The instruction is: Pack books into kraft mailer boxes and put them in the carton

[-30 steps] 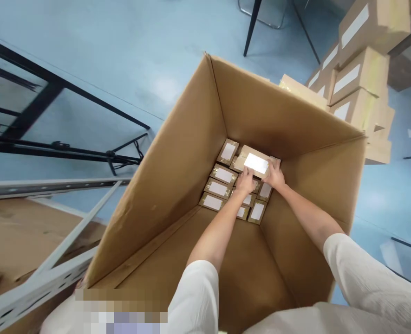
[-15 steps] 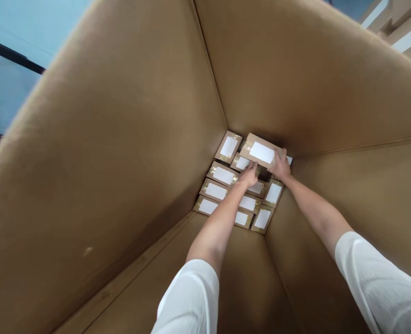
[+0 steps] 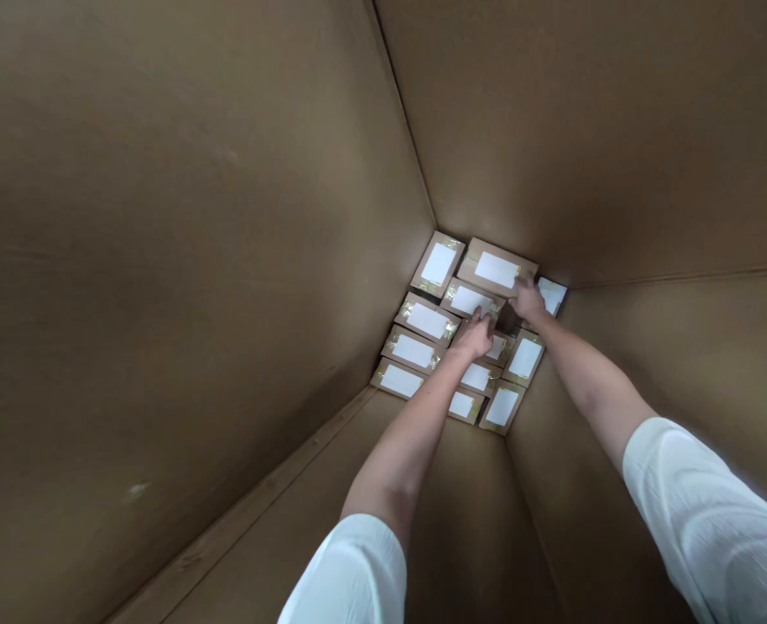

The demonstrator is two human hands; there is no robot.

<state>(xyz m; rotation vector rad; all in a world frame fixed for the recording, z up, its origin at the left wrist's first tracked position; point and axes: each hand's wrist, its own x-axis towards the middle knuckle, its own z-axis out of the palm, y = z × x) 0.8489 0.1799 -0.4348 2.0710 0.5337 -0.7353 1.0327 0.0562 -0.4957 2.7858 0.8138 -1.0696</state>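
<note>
A small cardboard box (image 3: 467, 257) with a white label lies against the back wall, deep inside a large carton (image 3: 279, 260). My right hand (image 3: 528, 301) is closed on its front right corner, the fingers partly hidden. My left hand (image 3: 477, 335) has its fingers stretched forward, touching the right end of the taped, labelled box (image 3: 464, 301) just in front; it grips nothing that I can see. A dark gap (image 3: 508, 321) shows between the two hands.
Several labelled boxes line the carton's bottom, among them one in the back left corner (image 3: 438, 263), one at the right (image 3: 551, 295) and one at the front right (image 3: 503, 406). Tall cardboard walls (image 3: 617, 139) surround both arms.
I have leaned deeper into the carton, so its rim and the room have left view. The held box has gone down and back against the wall. My left hand has come off it.
</note>
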